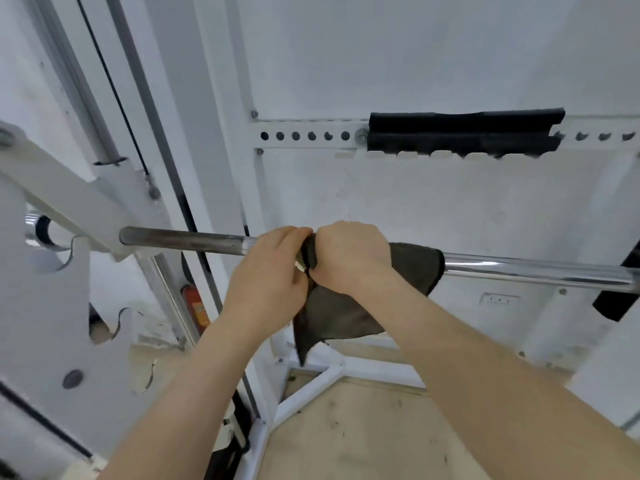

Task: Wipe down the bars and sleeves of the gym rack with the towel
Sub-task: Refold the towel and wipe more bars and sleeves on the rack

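A horizontal steel bar (pixel 533 270) runs across the white gym rack, dull grey at its left part (pixel 180 239) and shiny chrome to the right. A dark grey-brown towel (pixel 346 313) is draped over the bar at the middle, its loose corner hanging below. My left hand (pixel 268 271) grips the towel's left edge around the bar. My right hand (pixel 349 256) is closed over the towel on top of the bar, touching the left hand. The bar beneath both hands is hidden.
A white notched rack plate (pixel 45 306) and angled arm (pixel 79 202) stand at the left. Behind, a white perforated crossbar carries a black pad (pixel 464 131). White frame tubes (pixel 311 386) rest on the wooden floor below. A black strap (pixel 620 296) hangs at the right edge.
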`<control>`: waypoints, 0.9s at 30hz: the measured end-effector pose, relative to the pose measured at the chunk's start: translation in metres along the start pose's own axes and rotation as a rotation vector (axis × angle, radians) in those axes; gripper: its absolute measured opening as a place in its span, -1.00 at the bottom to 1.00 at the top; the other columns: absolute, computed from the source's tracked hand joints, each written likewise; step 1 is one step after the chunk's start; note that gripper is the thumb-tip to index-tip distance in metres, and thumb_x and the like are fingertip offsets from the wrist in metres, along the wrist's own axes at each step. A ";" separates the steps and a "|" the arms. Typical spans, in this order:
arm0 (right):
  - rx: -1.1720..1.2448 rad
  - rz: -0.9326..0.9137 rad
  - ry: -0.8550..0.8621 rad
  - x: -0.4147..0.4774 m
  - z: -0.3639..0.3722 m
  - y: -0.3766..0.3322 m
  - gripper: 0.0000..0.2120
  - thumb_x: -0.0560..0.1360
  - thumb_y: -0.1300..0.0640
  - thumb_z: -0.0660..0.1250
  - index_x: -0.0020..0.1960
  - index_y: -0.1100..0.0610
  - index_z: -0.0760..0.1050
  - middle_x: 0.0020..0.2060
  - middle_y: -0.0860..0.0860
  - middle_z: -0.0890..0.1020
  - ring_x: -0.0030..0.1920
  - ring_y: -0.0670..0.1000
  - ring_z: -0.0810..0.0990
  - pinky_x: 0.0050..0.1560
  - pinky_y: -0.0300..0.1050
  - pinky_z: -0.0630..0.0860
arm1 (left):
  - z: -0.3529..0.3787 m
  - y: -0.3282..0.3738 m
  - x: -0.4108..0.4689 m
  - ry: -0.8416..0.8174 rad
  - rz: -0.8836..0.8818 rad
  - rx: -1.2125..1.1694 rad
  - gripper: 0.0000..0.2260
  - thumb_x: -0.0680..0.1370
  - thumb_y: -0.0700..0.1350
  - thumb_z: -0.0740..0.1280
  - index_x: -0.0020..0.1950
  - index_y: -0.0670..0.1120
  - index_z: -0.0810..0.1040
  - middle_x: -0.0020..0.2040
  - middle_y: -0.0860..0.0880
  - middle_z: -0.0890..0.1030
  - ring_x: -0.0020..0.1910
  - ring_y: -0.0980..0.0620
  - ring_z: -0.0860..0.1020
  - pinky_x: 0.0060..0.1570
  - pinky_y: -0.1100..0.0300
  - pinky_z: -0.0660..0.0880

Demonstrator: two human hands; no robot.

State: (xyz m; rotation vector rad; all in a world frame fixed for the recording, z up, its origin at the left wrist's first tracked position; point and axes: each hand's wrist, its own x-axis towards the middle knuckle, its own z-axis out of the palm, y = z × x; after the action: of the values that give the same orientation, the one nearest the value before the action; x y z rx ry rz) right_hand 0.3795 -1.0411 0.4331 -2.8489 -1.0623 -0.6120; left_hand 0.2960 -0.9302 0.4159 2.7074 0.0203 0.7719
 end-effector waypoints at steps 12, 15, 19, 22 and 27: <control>-0.077 0.240 -0.232 -0.051 -0.028 0.069 -0.50 0.34 -0.48 0.23 -0.24 -0.03 0.36 -0.28 -0.08 0.53 -0.29 -0.03 0.47 -0.31 -0.12 0.33 | 0.015 0.004 0.020 -0.081 0.316 0.298 -0.45 0.52 -0.18 0.29 0.49 0.07 0.27 0.35 0.07 0.47 0.32 -0.01 0.43 0.46 -0.10 0.07; -0.049 0.143 -0.087 -0.011 -0.011 0.001 -0.62 0.44 -0.34 0.21 -0.15 -0.01 0.34 -0.26 -0.05 0.49 -0.24 0.05 0.50 -0.26 -0.08 0.33 | -0.012 -0.045 0.016 -0.114 0.177 0.351 -0.38 0.47 -0.21 0.30 0.50 0.09 0.24 0.41 0.09 0.42 0.38 0.02 0.39 0.48 -0.10 0.00; 0.004 0.051 -0.005 0.017 0.003 -0.055 -0.70 0.51 -0.14 0.22 0.07 0.06 0.44 -0.13 -0.01 0.56 -0.12 0.07 0.59 -0.26 -0.08 0.32 | -0.030 -0.065 0.017 -0.205 0.079 0.408 -0.34 0.45 -0.23 0.23 0.54 -0.04 0.15 0.52 0.02 0.26 0.54 0.02 0.11 0.48 -0.17 -0.13; 0.046 -0.021 -0.036 -0.002 -0.012 -0.028 -0.67 0.50 -0.07 0.23 0.16 0.10 0.43 -0.15 -0.04 0.44 -0.07 0.07 0.58 -0.21 -0.06 0.38 | -0.014 -0.026 0.015 -0.154 0.151 0.262 -0.38 0.46 -0.12 0.17 0.54 -0.10 0.15 0.53 -0.05 0.24 0.54 -0.02 0.10 0.51 -0.11 -0.06; 0.308 0.340 -0.046 -0.075 -0.044 0.089 -0.59 0.52 -0.17 0.23 0.32 -0.04 0.39 0.19 -0.02 0.50 0.15 0.02 0.51 0.11 0.03 0.48 | 0.034 0.041 0.014 -0.130 0.333 0.294 -0.29 0.47 0.24 0.16 0.55 0.07 0.03 0.54 -0.02 0.18 0.50 -0.05 0.17 0.42 -0.26 0.01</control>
State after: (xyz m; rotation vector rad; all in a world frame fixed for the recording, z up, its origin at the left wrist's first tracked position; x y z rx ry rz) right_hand 0.3694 -1.1638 0.4540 -2.6859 -0.5892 -0.3252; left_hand 0.3224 -0.9777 0.4085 3.0821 -0.3847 0.7273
